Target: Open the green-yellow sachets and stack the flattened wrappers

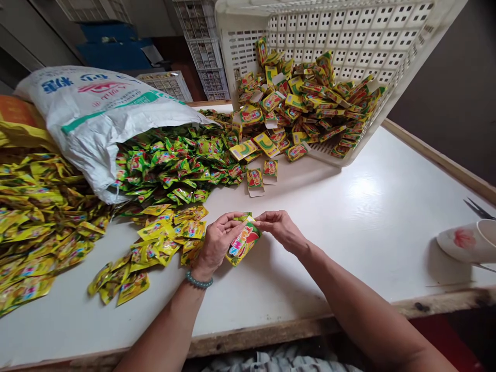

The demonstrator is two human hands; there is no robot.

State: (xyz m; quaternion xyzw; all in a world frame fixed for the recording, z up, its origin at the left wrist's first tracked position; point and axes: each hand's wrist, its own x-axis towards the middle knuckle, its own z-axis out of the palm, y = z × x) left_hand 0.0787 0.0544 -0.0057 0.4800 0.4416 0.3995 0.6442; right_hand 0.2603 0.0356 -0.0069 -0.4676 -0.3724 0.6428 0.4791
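A small yellow and green printed candy box (245, 243) is tilted between my hands above the white tabletop. My left hand (217, 240), with a beaded bracelet at the wrist, is closed around the box's left side. The fingers of my right hand (277, 227) pinch its upper end by the pale flap. A bit of green shows at the top of the box; whether it is a sachet I cannot tell. Yellow sachets (155, 237) lie loose beside my left hand. Two small open boxes (254, 179) rest on the table beyond my hands.
A white woven sack (96, 103) spills green sachets (174, 160) at the back left. More yellow sachets (34, 227) are heaped at the far left. A tipped white plastic crate (349, 46) holds many boxes (294, 103). On the right are a cup (467, 242) and dark scissors-like tips (479, 208).
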